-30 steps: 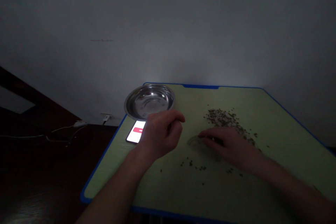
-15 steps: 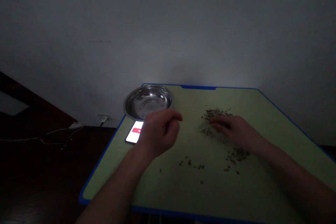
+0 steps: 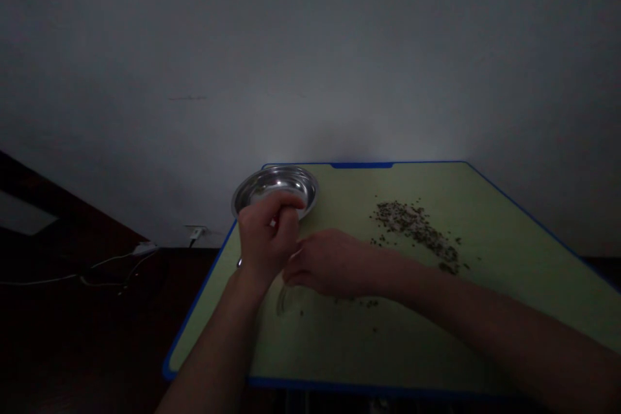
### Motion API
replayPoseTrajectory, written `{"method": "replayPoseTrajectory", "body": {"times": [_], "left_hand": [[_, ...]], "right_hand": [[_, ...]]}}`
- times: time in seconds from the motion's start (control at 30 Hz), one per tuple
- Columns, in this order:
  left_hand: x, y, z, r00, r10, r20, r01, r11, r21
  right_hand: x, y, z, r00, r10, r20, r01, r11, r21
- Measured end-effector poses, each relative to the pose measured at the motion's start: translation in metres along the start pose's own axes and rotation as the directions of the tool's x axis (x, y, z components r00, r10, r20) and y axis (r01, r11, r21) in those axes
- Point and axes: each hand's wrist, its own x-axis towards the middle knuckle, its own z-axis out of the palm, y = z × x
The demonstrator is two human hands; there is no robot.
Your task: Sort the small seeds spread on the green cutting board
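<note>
My left hand is closed in a loose fist in front of the steel basin; whatever it may hold is hidden. Close against it on the right, my right hand pinches a clear see-through piece. The rim of this clear piece shows under the fingers; its full shape is hidden. Small dark seeds or beans lie in a long heap on the right of the tabletop, mixed with paler grains. A few strays lie nearer me, partly behind my right forearm.
The light green tabletop has a blue edge and stands against a grey wall. A phone is almost wholly covered by my left hand. A plug in a wall socket and white cables are at the left.
My right hand has swung left from the dark heap to my left hand, carrying the clear piece. My left hand has shifted slightly left, still closed. The heap shows uncovered.
</note>
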Motion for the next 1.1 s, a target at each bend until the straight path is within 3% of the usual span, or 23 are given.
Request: {"method": "replayPoseTrajectory", "body": {"times": [0.13, 0.33, 0.43, 0.57, 0.83, 1.0, 1.1], "left_hand": [[0.001, -0.001, -0.002, 1.0, -0.012, -0.027, 0.013, 1.0, 0.025], [0.001, -0.003, -0.001, 1.0, -0.007, -0.014, 0.008, 1.0, 0.026], [0.001, -0.004, -0.001, 1.0, -0.006, -0.013, 0.006, 1.0, 0.009], [-0.002, -0.001, 0.004, 0.997, 0.026, 0.073, -0.027, 1.0, 0.013], [-0.005, 0.003, 0.014, 0.974, 0.002, 0.228, -0.007, 1.0, 0.021], [-0.008, -0.001, 0.02, 0.965, -0.041, 0.257, 0.042, 0.999, 0.0], [-0.01, -0.002, 0.021, 0.965, -0.079, 0.252, 0.082, 0.997, -0.001]], "right_hand": [[0.002, -0.004, 0.004, 0.992, -0.121, 0.031, 0.122, 0.992, -0.032], [0.001, -0.003, 0.008, 0.986, -0.142, 0.087, 0.147, 0.988, -0.049], [-0.011, 0.006, 0.0, 0.989, -0.069, 0.131, 0.072, 0.997, -0.019], [-0.035, 0.02, -0.007, 0.992, 0.033, 0.121, -0.037, 0.999, 0.035], [-0.075, 0.019, 0.003, 0.983, 0.179, 0.044, -0.184, 0.965, 0.185], [-0.089, 0.027, -0.003, 0.918, 0.394, -0.055, -0.375, 0.904, 0.206], [-0.095, 0.03, 0.0, 0.877, 0.479, -0.043, -0.461, 0.862, 0.212]]}}
